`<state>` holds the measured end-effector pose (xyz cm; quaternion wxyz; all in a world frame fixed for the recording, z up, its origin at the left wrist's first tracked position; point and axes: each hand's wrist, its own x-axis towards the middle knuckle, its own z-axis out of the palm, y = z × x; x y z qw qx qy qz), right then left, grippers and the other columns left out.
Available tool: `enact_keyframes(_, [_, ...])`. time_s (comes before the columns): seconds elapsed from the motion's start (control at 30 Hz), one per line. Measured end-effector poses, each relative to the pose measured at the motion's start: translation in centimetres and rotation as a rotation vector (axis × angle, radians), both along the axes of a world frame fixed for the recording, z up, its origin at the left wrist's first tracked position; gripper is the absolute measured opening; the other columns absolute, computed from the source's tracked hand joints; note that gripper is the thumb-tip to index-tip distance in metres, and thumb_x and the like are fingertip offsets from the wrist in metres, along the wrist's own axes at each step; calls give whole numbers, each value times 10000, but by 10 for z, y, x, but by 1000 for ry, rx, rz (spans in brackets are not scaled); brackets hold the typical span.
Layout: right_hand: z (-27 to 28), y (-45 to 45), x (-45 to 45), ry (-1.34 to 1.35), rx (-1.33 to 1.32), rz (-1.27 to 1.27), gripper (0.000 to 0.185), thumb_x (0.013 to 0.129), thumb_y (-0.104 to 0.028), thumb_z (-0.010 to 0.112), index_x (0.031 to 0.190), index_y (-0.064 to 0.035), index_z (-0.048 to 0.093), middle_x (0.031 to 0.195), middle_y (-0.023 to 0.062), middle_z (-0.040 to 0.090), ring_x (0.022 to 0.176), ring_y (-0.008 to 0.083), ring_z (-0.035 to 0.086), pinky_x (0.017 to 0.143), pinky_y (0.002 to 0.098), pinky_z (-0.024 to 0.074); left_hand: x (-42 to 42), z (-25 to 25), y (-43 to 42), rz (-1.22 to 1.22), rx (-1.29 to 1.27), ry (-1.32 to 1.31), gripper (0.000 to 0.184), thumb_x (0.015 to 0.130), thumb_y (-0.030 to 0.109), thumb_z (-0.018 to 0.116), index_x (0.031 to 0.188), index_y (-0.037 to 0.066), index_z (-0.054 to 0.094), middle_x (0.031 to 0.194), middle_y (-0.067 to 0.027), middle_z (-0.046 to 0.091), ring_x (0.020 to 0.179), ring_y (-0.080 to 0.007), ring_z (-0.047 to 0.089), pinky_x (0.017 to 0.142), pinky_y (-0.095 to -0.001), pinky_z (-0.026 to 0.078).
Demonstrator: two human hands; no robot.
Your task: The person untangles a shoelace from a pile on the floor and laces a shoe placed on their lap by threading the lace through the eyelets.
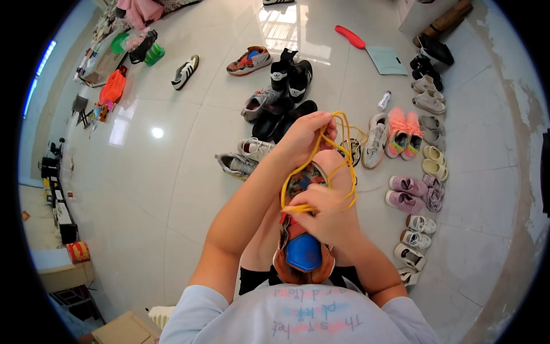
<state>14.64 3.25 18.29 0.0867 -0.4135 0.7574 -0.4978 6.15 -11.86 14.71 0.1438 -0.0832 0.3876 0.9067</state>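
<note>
An orange and red shoe with a blue patch point(303, 252) rests on my lap, its heel toward my body. A long yellow lace point(291, 175) hangs in loops between my hands, over the shoe. My left hand point(312, 135) is raised beyond the shoe's far end, fingers closed on the lace. Lower and to the right, my right hand point(323, 209) pinches another stretch of the lace above the shoe's opening.
Black shoes point(290, 74), grey shoes point(236, 164) and an orange patterned shoe point(250, 61) stand ahead on the tiled floor. Several pairs, including pink sneakers point(404, 135), line the right side. A red insole point(350, 37) lies farther off.
</note>
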Motion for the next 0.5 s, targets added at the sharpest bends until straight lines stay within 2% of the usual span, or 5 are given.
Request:
enact_keyframes(0.13, [-7, 34, -33, -239, -143, -509, 103, 760, -49, 692, 860, -35, 670, 684, 70, 586, 581, 115, 545, 540, 270, 436, 11, 24, -9, 71, -35, 30, 213, 960, 227, 457, 849, 58, 526, 688, -35, 538, 633, -147, 517, 641, -290, 444])
enact_keyframes(0.2, [0, 60, -57, -337, -6, -689, 130, 799, -40, 673, 928, -26, 660, 680, 35, 590, 588, 46, 528, 530, 222, 419, 22, 41, -13, 62, -55, 98, 220, 959, 237, 455, 844, 60, 518, 648, -28, 519, 635, -147, 517, 652, -284, 446])
enact_keyframes(0.33, [-1, 76, -62, -265, -183, -681, 184, 829, -46, 660, 1011, -36, 642, 686, -9, 583, 582, 27, 511, 514, 182, 390, 44, 81, -7, 49, -118, 185, 225, 958, 238, 464, 828, 59, 503, 610, -31, 479, 544, -151, 474, 616, -305, 435])
enact_keyframes(0.43, [4, 53, -49, -372, -227, -520, 271, 813, -30, 669, 1079, -36, 619, 686, -24, 577, 595, 21, 501, 512, 175, 368, 53, 109, 10, 63, -90, 284, 232, 978, 255, 451, 853, 65, 498, 591, -24, 438, 516, -139, 446, 564, -296, 419])
enact_keyframes(0.5, [-7, 31, -39, -448, -398, -294, 279, 801, -75, 689, 1073, -39, 637, 654, -22, 562, 575, 49, 513, 513, 189, 374, 56, 122, 15, 71, -80, 347, 235, 988, 263, 440, 866, 70, 497, 585, -19, 421, 518, -133, 439, 543, -289, 410])
